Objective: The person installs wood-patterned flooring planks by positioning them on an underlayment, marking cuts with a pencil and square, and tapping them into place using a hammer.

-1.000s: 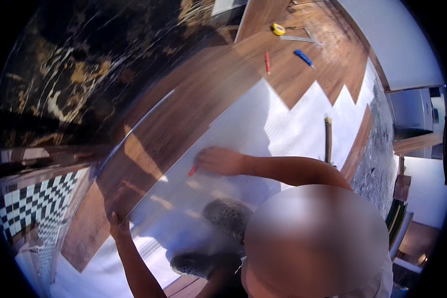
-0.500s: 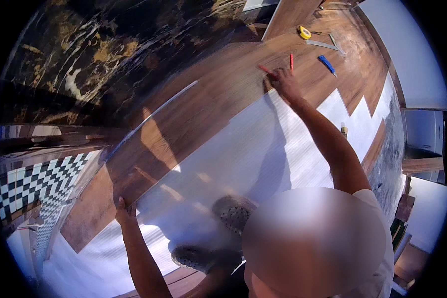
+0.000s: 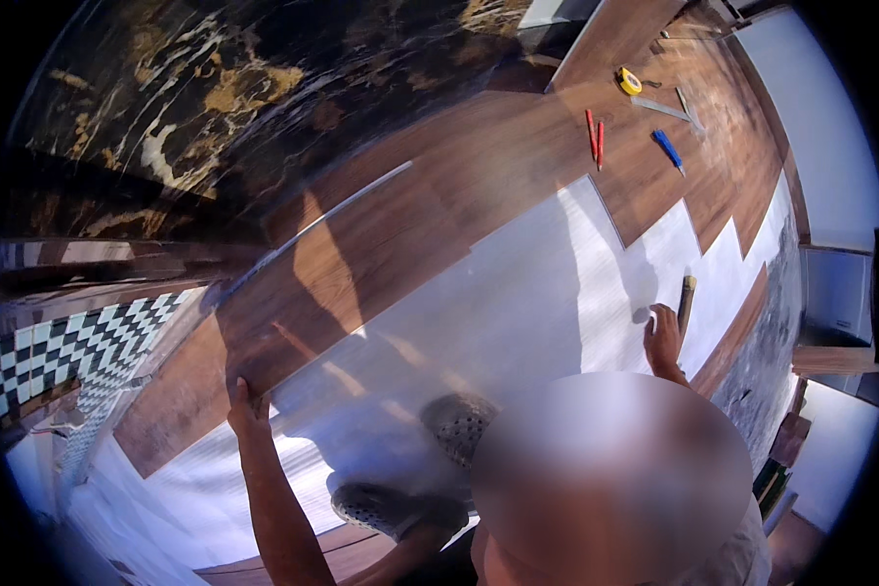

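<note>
At the lower left, my left hand [image 3: 248, 404] grips the near corner of a brown wood-look floor plank [image 3: 273, 342], thumb on top and the other fingers partly hidden. The plank borders the white underlay [image 3: 439, 322]. My right hand [image 3: 662, 338] is low over the underlay at the right, its fingers bent and apart with nothing seen in them. Just beside it lies a wooden tool handle [image 3: 688, 298]; whether the hand touches it I cannot tell, and its lower end is hidden. Two red pencils [image 3: 595, 140] rest side by side on the laid planks.
A yellow tape measure [image 3: 630, 82], a metal square [image 3: 662, 107] and a blue utility knife [image 3: 668, 150] lie on the far planks. Black marbled panelling [image 3: 215, 107] runs along the left. A thin pale strip [image 3: 322, 220] lies beside it. My shoes [image 3: 459, 430] stand on the underlay.
My right hand has let go of a red pencil, now beside the other one, and has moved back toward me to the wooden handle. My left hand stays at the plank's corner. The view shifted slightly.
</note>
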`<state>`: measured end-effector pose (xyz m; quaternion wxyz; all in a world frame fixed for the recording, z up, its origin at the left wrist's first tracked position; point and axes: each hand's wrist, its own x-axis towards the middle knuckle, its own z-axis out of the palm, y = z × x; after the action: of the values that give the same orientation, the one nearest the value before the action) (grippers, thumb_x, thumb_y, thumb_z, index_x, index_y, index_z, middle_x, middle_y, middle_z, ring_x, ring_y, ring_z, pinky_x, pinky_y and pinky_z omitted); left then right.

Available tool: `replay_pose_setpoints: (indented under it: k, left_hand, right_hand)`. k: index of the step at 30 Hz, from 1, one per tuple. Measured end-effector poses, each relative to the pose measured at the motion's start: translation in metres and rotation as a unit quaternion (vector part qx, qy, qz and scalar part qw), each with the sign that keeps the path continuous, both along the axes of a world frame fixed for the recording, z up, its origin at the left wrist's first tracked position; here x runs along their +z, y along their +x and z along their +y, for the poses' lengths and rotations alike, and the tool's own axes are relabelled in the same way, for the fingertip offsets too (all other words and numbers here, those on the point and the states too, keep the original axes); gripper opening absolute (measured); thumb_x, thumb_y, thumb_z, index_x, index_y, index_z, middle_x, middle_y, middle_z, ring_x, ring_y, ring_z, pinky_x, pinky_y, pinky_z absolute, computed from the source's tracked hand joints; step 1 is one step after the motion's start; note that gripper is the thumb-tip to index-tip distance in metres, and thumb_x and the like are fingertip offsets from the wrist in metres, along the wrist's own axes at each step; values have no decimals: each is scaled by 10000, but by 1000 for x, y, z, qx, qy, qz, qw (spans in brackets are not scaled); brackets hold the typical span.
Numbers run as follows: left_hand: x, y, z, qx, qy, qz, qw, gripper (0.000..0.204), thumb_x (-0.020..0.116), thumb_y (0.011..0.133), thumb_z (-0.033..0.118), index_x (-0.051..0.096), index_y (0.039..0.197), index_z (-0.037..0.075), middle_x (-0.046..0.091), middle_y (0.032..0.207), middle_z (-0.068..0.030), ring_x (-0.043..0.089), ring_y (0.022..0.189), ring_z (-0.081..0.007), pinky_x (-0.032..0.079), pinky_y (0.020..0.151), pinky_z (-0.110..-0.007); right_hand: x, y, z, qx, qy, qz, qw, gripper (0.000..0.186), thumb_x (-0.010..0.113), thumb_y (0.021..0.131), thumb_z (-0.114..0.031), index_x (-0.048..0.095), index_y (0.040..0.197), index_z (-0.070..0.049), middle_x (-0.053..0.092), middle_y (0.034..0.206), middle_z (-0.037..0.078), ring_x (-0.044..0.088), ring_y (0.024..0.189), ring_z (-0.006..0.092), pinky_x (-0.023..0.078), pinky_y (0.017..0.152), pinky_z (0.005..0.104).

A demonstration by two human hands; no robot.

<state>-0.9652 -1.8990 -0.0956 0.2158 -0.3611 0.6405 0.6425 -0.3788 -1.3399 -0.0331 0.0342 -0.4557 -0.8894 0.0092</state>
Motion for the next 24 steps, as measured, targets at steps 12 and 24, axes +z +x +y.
replay_pose_setpoints:
  k: [12, 24]
  left_hand:
    - [-17, -10, -21, -5, -45, 22, 999, 462, 753, 895, 270, 584, 1196, -37, 651, 1121, -166, 661, 993, -308, 619, 774, -434]
    - [-19, 7, -23, 14, 5, 69, 998, 441, 746, 898, 223, 586, 1182, -73, 665, 1089, -172, 683, 916, -307, 631, 735, -427]
  right_hand:
    - [-29, -387, 36, 176, -21, 244, 953, 396, 603, 920, -161, 516, 1275, -9, 551, 1290, 201, 503, 1217, 395, 419, 1042, 455]
    - [-75, -422, 29, 113, 4, 91, 989, 623, 456, 1009, -368, 348, 1483, 22, 304, 1574, 198, 254, 1466, 366, 188, 1211, 460]
